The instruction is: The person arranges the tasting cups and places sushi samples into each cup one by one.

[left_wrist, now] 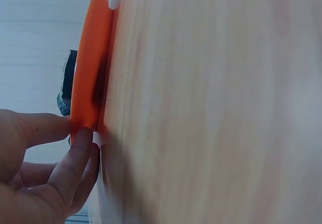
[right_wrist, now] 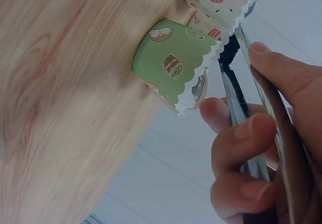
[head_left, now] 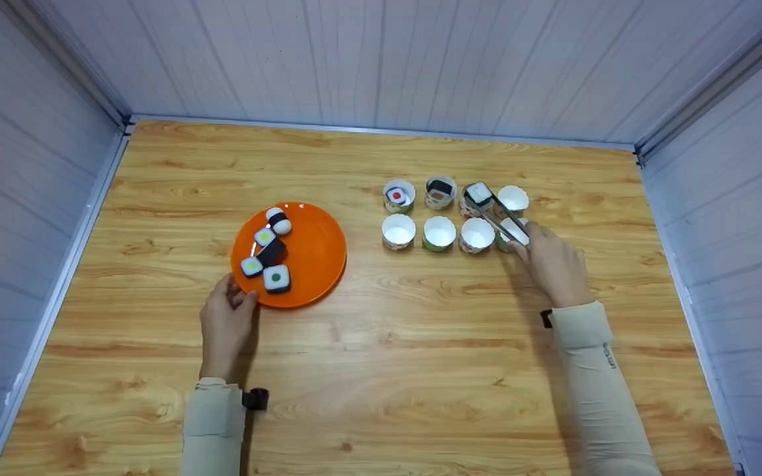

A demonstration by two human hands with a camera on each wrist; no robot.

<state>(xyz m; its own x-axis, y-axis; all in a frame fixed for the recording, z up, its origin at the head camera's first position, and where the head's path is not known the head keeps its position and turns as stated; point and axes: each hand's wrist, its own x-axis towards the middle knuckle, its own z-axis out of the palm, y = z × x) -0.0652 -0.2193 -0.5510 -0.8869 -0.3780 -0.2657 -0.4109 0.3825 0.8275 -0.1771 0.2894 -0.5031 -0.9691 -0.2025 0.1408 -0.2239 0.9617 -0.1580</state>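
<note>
My left hand (head_left: 225, 327) pinches the near-left rim of an orange plate (head_left: 318, 248), thumb on the upper side and fingers beneath, as the left wrist view shows. Several toy sushi pieces sit on the plate's left half, among them a white one with a green centre (head_left: 276, 278). My right hand (head_left: 556, 268) grips metal tongs (head_left: 509, 213). Their tips are at a white-topped, dark-sided sushi piece (head_left: 479, 192) in the mouth of a back-row paper cup. In the right wrist view, a green paper cup (right_wrist: 173, 58) stands close by the tongs.
Paper cups stand in two rows. A red-centred sushi roll (head_left: 396, 195) is in the back-left cup, and a dark-wrapped piece (head_left: 440, 190) in its neighbour. The front cups, such as the leftmost cup (head_left: 398, 231), show white insides. Pale panel walls (head_left: 354, 66) enclose the wooden table (head_left: 387, 396).
</note>
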